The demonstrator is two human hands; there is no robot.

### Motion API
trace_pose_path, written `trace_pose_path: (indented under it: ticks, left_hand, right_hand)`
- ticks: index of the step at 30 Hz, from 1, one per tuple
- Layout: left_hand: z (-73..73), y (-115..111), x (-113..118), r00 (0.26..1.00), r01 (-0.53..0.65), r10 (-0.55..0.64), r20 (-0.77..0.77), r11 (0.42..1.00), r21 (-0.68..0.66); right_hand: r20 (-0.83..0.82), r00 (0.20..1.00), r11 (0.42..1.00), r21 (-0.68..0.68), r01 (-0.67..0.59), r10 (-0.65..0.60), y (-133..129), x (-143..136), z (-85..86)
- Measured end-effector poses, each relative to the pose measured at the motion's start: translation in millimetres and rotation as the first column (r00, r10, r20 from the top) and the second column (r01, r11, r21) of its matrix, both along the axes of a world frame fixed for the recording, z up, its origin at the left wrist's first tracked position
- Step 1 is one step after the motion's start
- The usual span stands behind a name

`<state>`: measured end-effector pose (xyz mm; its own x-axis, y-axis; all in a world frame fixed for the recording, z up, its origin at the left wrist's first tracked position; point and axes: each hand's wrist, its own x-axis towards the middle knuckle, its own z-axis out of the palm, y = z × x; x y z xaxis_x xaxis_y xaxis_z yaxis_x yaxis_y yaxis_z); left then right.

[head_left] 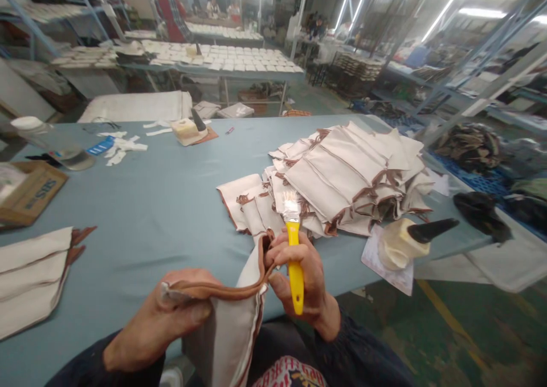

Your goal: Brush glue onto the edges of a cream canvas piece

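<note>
Left hand pinches the brown edge of a cloth bag, right hand is wrapped around a yellow brush and grips that edge too, pile of bags just beyond.

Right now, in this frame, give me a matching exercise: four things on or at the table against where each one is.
Things:
1. brush
2. cardboard box
3. pile of bags
4. bottle

Places:
A. far left of the table, lying on its side
B. in the right hand
C. left edge, nearer than the bottle
D. right half of the table, past the brush

Pairs: 1-B, 2-C, 3-D, 4-A
</note>
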<state>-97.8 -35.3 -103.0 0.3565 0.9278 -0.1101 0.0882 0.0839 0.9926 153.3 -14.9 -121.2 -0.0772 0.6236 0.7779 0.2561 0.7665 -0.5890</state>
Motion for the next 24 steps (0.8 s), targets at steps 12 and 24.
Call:
trace_pose_path:
  ticks: [12, 24]
  left_hand:
    - [-0.5, 5.8, 26.4, 0.983, -0.171, 0.171, 0.059, 0.985, -0.002]
    - [-5.1, -47.8, 132.5, 0.974, -0.066, 0.083, 0.21, 0.994, -0.084]
  right_hand:
    - [-0.004, 0.996, 0.996, -0.02, 0.085, -0.085, -11.0, -4.0, 0.7]
    - [-0.022, 0.987, 0.982, -0.106, 0.155, -0.159, 9.0, 32.0, 0.3]
